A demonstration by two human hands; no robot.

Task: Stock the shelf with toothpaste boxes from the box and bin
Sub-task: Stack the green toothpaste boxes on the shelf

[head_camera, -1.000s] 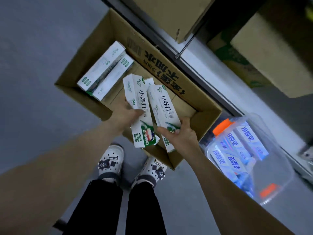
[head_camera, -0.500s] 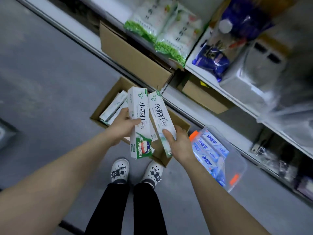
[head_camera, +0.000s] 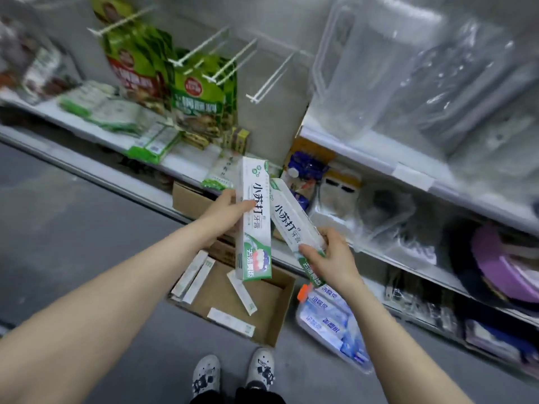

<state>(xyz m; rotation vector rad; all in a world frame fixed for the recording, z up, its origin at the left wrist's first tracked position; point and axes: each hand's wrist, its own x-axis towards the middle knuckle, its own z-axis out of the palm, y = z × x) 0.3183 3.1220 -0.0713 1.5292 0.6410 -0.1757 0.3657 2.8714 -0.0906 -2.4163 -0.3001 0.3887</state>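
Grey floor runs along a white shelf, and we look down past both our bare arms. Our left hand grips an upright toothpaste box, thumb laid across its front and fingers curled behind it. We cannot tell whether a second box is tucked behind that one. Our right hand pinches the near end of a tilted toothpaste box, whose far end leans left against the upright one. We hold both in the air, in front of the shelf and above the open cardboard box on the floor. Inside that carton lie loose boxes: a pair along the left wall and two more nearer us. Just to the right sits a clear bin filled with blue boxes. Farther left on the shelf, stocked boxes lie flat below green bags hanging from white hooks.
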